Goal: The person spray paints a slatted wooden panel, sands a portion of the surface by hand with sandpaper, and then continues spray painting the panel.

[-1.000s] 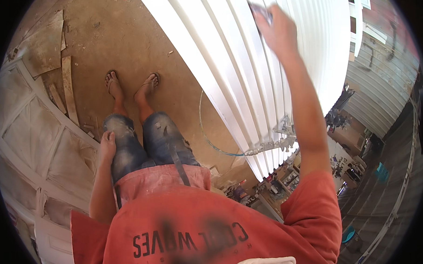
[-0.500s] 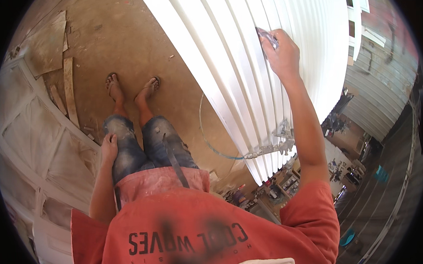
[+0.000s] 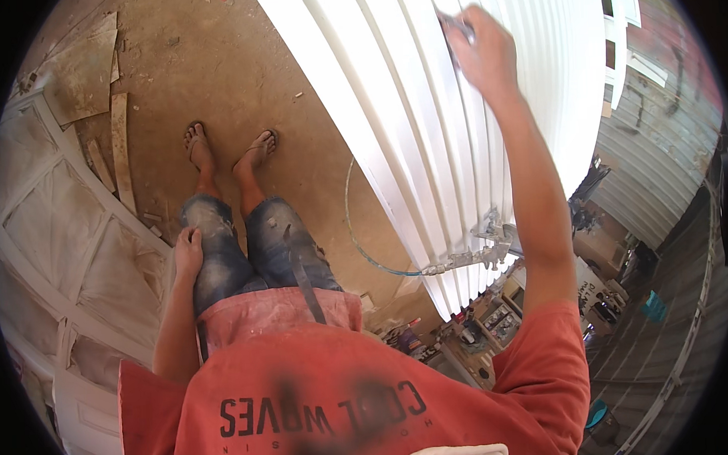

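Our right hand (image 3: 482, 51) is up high, closed around a small grey tool (image 3: 457, 24). The tool's tip pokes out above our fingers and touches the white slats (image 3: 392, 122). The slats spread out under and all around this hand. Below our right arm, a spray gun (image 3: 485, 251) hangs by the slats, with a thin hose (image 3: 364, 243) looping from it. Our left hand (image 3: 188, 250) is down low, resting flat and open on our jeans (image 3: 244, 248). Our bare feet in sandals stand on the dirt floor (image 3: 214, 72) past that hand.
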Demonstrator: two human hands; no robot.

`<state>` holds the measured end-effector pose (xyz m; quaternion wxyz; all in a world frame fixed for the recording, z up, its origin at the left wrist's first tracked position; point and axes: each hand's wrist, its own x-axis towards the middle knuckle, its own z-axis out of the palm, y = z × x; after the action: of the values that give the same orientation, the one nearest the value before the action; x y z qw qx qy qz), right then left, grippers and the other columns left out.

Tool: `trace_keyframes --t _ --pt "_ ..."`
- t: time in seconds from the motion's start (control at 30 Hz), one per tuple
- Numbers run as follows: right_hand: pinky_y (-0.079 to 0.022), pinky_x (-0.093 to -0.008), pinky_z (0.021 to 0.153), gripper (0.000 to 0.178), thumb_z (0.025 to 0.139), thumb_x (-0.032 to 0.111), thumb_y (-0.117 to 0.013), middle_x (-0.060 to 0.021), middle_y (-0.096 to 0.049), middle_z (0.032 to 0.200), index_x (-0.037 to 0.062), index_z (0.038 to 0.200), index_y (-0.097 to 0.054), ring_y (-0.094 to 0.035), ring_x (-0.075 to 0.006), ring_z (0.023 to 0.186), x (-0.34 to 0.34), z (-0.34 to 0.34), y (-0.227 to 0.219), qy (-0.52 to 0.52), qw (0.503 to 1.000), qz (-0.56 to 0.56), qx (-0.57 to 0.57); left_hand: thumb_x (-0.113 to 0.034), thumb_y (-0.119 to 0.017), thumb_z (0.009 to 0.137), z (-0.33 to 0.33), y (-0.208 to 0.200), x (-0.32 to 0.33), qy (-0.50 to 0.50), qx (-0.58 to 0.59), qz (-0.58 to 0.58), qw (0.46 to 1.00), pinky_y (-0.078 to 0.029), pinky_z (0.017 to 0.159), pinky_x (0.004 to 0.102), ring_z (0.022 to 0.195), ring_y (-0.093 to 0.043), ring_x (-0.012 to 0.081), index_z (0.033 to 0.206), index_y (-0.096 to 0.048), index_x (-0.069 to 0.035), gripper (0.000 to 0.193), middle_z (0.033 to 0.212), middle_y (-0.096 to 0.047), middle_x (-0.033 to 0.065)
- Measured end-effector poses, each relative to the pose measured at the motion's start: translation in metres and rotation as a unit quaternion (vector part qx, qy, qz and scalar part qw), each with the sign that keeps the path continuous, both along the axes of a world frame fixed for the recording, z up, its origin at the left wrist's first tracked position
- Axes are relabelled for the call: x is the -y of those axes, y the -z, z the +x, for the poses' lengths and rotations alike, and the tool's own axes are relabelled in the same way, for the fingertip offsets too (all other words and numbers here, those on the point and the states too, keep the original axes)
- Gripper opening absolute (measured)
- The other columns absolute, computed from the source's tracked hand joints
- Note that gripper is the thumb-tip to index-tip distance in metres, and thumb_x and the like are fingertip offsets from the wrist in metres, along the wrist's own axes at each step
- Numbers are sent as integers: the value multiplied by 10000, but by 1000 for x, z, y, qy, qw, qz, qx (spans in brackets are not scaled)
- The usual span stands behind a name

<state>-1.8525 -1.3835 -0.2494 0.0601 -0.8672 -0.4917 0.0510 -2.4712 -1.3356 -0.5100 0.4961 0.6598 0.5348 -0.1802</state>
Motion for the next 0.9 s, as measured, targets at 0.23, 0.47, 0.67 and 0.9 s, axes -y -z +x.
trace_keyframes --t 0.23,0.47,0.67,0.9 --pt "-498 -431 674 136 888 154 -663 -147 -650 869 46 927 -590 -636 -359 764 57 -18 -2 34 999 -15 -28 -292 -526 976 -3 -6 6 2 -18 -17 1000 -431 1012 437 1163 -567 416 1208 -610 49 420 1211 -619 272" --pt "-505 -431 675 146 893 167 -664 -143 -647 843 46 921 -586 -648 -364 774 -6 -3 -5 15 1000 13 -19 -309 -516 983 5 -5 -11 24 -31 -18 999 -417 1032 430 1201 -542 409 1228 -612 13 415 1273 -595 248" --pt "-509 -460 691 169 907 191 -663 -173 -657 872 37 932 -596 -655 -387 793 113 -31 -7 78 995 -22 -51 -302 -510 992 5 -5 -7 51 -40 -13 998 -422 1024 433 1197 -543 419 1241 -603 13 412 1273 -589 261" --pt "-513 -447 654 159 902 174 -681 -163 -656 869 40 904 -596 -662 -357 778 44 -15 0 33 999 37 -9 -298 -514 990 11 -8 -22 87 -32 -10 996 -432 1004 450 1168 -555 431 1214 -617 9 393 1227 -609 270"
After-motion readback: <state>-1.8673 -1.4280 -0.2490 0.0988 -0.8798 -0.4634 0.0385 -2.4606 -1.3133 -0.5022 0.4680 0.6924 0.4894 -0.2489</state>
